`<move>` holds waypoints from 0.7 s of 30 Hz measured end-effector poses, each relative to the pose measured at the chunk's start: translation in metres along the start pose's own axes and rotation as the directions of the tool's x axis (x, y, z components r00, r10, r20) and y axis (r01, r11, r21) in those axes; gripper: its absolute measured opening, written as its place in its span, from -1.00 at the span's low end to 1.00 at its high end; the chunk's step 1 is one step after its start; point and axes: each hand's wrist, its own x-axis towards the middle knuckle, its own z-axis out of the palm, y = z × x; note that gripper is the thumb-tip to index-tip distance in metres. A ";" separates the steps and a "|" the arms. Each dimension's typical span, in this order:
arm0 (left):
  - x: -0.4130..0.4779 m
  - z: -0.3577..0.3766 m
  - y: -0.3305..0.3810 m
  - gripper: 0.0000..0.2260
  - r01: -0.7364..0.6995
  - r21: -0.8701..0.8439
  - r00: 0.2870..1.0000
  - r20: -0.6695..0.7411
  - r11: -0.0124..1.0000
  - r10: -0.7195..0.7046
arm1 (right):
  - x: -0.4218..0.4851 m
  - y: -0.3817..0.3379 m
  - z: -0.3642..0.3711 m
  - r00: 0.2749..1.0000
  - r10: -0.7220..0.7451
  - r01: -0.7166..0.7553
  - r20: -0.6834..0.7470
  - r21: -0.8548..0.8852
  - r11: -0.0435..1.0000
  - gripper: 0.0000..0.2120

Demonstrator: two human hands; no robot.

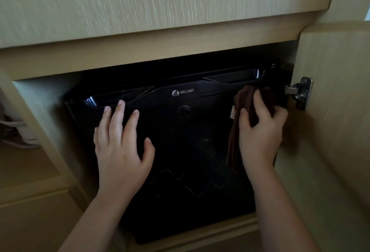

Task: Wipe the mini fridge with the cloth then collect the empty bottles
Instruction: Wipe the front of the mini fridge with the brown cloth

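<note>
Hands: left (122,151) flat, right (260,135) round cloth (247,96)

cabinet (140,57): pale wood | door (340,111): open, right | hinge (301,91): metal | cables (13,123): white, left

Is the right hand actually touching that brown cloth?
Touching. The head view shows the right hand with its fingers curled round the brown cloth, gripping it in front of the black mini fridge.

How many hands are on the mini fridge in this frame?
2. The left hand lies open on the mini fridge front, left of centre; the right hand grips the brown cloth at its upper right, near the hinge.
</note>
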 end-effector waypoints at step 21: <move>-0.005 -0.035 -0.046 -0.49 0.167 -0.021 0.986 0.025 0.986 -0.167 | -0.064 -0.062 0.039 0.981 -0.150 0.128 0.124 0.166 0.978 -0.57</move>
